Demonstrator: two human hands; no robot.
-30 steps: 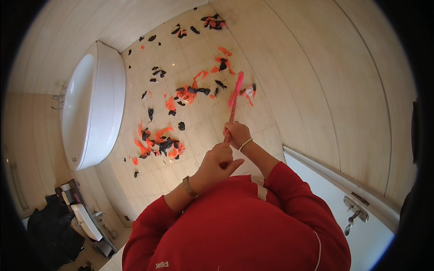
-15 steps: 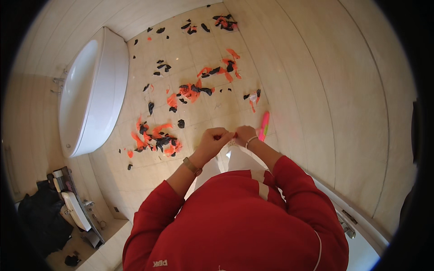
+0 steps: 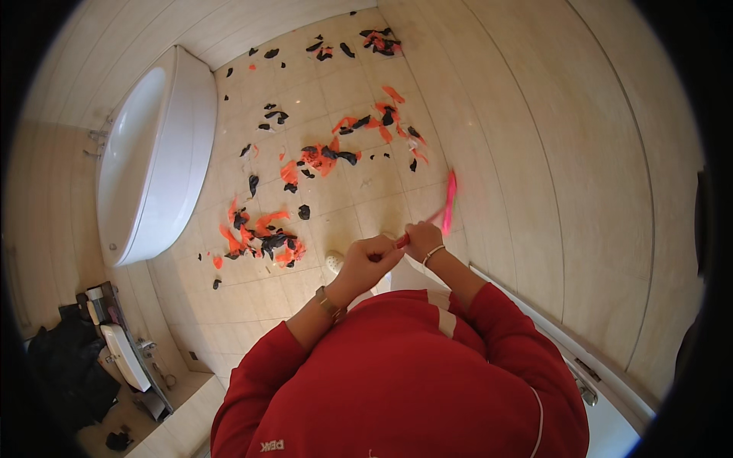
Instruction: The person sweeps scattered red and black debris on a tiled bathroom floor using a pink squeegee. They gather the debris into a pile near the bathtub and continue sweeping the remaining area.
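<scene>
My two hands meet in front of my red top (image 3: 405, 374). My left grip (image 3: 368, 259) is wrapped round the near end of a thin red handle (image 3: 402, 241), and my right grip (image 3: 422, 241) grasps the same handle just beyond, slightly ahead and to the right. The handle belongs to a broom, whose bright pink head (image 3: 450, 200) is ahead and to the right of my right grip, near the foot of the tiled wall (image 3: 527, 175); I cannot tell how firmly it presses down. A pale shoe (image 3: 334, 262) shows just left of my left grip, below it on the beige tiled floor (image 3: 336, 223).

Farther left of my left grip is a loose heap of black and orange-red scraps (image 3: 279, 243). Ahead and to the left is a second heap (image 3: 319, 158). A straggling group (image 3: 388, 116) lies ahead of my right grip, towards the wall. Well ahead and left stands a white bathtub (image 3: 191, 145). Farthest of all, straight ahead, one more small pile (image 3: 379, 42) sits near the corner.
</scene>
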